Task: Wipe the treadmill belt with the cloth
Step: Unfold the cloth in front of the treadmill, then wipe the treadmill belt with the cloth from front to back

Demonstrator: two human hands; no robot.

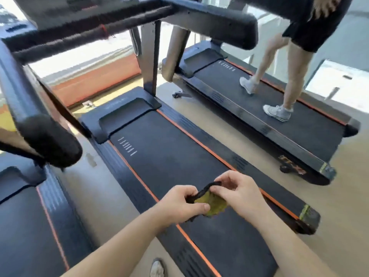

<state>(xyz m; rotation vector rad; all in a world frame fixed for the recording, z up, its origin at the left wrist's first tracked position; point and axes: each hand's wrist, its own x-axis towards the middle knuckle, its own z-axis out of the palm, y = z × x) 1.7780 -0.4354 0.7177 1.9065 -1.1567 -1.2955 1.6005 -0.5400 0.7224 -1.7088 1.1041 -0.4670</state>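
A small cloth [214,202], yellow-green on one face with a black edge, is held between both hands above the treadmill belt [171,156]. My left hand [179,202] pinches its left edge with thumb and curled fingers. My right hand [239,190] pinches the black upper edge with its fingertips. The belt is black, runs away from me, and is flanked by orange stripes and black side rails. The cloth hangs above the near part of the belt; I cannot tell whether it touches it.
A black handrail [46,132] juts out at the left, and the console frame [119,23] spans the top. Another person's legs [279,76] in white shoes walk on the treadmill to the right. A third treadmill [30,226] lies at the left. Beige floor separates them.
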